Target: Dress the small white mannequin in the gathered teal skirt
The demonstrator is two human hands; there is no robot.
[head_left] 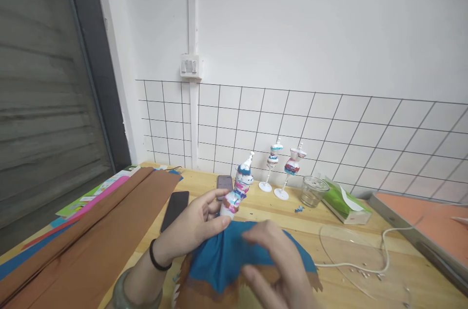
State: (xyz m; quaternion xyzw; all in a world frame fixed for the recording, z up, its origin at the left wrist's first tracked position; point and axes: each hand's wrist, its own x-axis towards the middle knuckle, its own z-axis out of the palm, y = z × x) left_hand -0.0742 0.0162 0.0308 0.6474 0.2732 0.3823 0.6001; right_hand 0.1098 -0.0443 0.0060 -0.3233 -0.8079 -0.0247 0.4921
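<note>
Holding the small painted figure (243, 184) seems to be one half of the step, and working the folds of the blue sheet (219, 260) the other. The figure is up above the worktop (261, 216), tipped to the right, near the middle. The left hand (204, 211) has its fingers clamped around the lower part. The blue sheet, with a brown edge (208, 294), fans out just under it; I can't tell if the two are joined. The right hand (280, 260) is blurry over the sheet, thumb and pointing finger apart. I can't tell if it touches. I think the next move calls for a firm left hand and a soft right pinch, so the folds don't rip. Behind stand two more painted figures (292, 166), with a glass jar (312, 197) and a green tissue pack (343, 202) to their right. Big brown sheets (127, 216) lie at the left.
</note>
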